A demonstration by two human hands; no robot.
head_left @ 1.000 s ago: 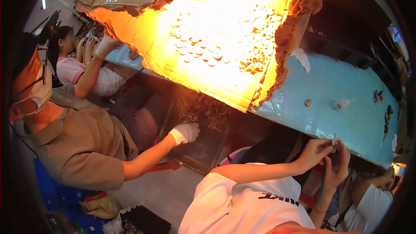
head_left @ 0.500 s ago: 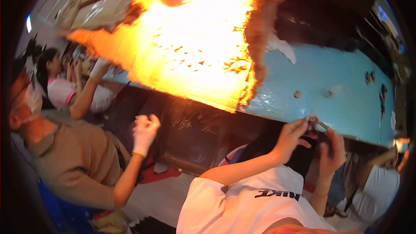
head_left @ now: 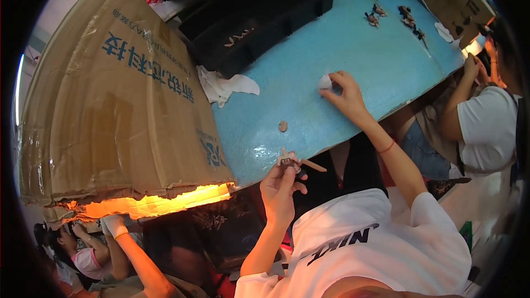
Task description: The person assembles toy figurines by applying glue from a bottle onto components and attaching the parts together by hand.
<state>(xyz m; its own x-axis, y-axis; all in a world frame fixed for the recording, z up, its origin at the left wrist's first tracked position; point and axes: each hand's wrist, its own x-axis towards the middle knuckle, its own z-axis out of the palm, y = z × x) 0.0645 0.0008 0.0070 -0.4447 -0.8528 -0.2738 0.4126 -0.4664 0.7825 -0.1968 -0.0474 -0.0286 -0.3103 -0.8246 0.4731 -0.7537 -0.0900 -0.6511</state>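
Observation:
My left hand is closed around a small pinkish-brown figure piece at the table's near edge. A thin tan stick juts out to the right of it; I cannot tell whether it is joined to the piece. Over the middle of the blue table, my right hand pinches a small white rounded thing between thumb and fingertips. Whether that thing still touches the table is unclear. A small tan round piece lies just beyond my left hand.
A large cardboard box with a glowing opening stands at left, a co-worker's gloved hand by it. White cloth or gloves lie beside it. Black trays line the back. Small figures rest far right, near another seated person.
My right hand has left the figure piece and reached out over the table to the white thing. The left hand keeps the piece. The view has swung, so the box's glowing inside shows less.

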